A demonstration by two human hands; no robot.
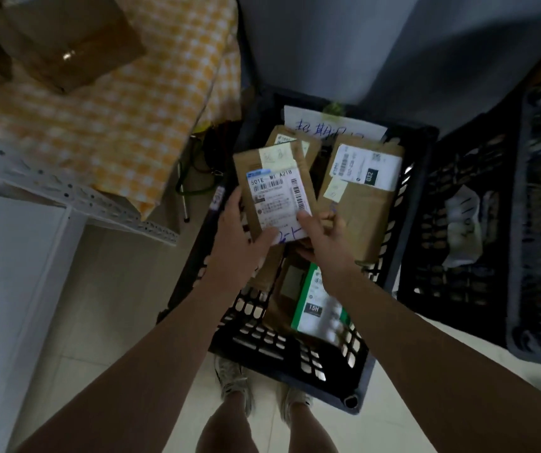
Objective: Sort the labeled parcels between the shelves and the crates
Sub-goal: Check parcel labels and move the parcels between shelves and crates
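**Holding a labelled parcel above an open crate**

Seen from above, a person stands over a black crate [295,351] on the floor. Both hands are clamped on one brown parcel [272,191], held above the crate's contents. The left hand [239,237] grips its lower left edge, thumb across the front. The right hand [324,237] pinches the lower right corner, thumb on the white label [275,197]. The large print reads 501E M1 A218; the smaller print is too blurred to read.

More parcels lie in the crate below: a second brown parcel [360,207] to the right and a green-edged parcel [314,308] nearer the person. A handwritten sign [328,124] stands at the far end. A second black crate [458,223] sits just to the right. On the left, a white shelf [66,194] carries a yellow checked cloth [115,125] and a cardboard box [66,44].

The likeliest error is a misread code, which would send the parcel to the wrong crate or shelf. Both hands hold only the bottom end, so the parcel could tip and drop among the others. The thumb may also be hiding part of the label.
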